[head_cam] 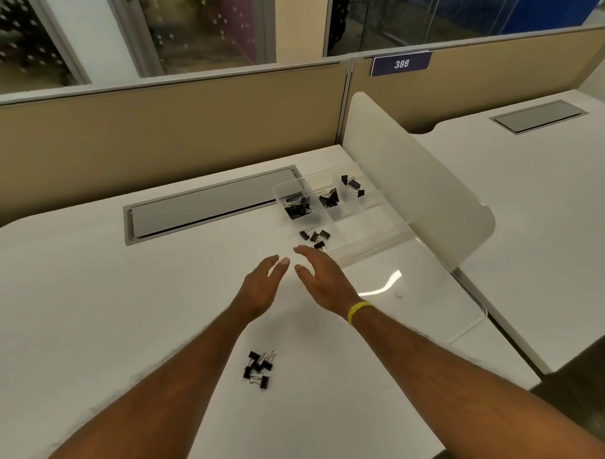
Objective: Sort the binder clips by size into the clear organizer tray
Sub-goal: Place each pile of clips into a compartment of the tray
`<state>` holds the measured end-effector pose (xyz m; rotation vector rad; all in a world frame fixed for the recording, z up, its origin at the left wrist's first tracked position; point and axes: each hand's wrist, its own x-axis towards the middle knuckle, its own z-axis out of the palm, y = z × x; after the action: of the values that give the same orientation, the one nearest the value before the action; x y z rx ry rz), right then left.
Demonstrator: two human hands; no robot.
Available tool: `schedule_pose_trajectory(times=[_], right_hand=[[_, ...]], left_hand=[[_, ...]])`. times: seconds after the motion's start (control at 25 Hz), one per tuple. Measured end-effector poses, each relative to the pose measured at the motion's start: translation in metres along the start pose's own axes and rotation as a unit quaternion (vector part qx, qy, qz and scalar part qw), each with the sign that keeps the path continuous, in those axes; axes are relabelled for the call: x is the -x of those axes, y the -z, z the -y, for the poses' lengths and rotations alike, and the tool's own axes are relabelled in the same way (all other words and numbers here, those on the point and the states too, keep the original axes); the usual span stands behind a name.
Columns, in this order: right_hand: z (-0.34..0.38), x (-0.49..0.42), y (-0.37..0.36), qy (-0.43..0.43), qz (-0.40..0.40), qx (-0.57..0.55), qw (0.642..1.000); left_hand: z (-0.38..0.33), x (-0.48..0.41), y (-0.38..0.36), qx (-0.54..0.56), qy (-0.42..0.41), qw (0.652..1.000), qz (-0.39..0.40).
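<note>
A clear organizer tray lies on the white desk at the right, against a white divider. Black binder clips fill its back compartments: a large pile, a middle pile and a few at the right. A small group of clips sits in the front left compartment. Several loose clips lie on the desk between my forearms. My left hand and my right hand hover side by side just in front of the tray, fingers apart, holding nothing.
A grey cable hatch is set into the desk behind and left of the tray. The white divider panel stands right of the tray. A tan partition wall runs along the back. A neighbouring desk lies to the right.
</note>
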<state>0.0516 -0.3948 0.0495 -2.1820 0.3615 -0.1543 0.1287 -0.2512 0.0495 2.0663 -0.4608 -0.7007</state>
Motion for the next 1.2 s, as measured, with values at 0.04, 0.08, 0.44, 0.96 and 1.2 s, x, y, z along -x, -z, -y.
schedule_pose_trajectory(times=[0.04,0.08,0.44,0.96,1.2], right_hand=[[0.001,0.01,-0.007,0.018,0.024,0.033,0.999],[0.001,0.018,-0.014,0.033,0.042,0.063,0.997],[-0.007,0.069,-0.053,0.067,0.135,0.204,0.967],[0.015,0.095,-0.103,0.032,0.187,0.267,0.945],[0.011,0.095,-0.103,0.004,0.158,0.208,0.965]], left_hand=[[0.006,0.01,0.002,-0.023,-0.003,1.0,0.01],[0.013,0.019,0.003,-0.052,-0.01,0.998,0.016],[0.098,0.085,0.031,-0.351,-0.033,0.936,-0.007],[0.127,0.114,0.041,-0.349,-0.07,0.933,-0.04],[0.128,0.116,0.043,-0.309,-0.083,0.944,-0.077]])
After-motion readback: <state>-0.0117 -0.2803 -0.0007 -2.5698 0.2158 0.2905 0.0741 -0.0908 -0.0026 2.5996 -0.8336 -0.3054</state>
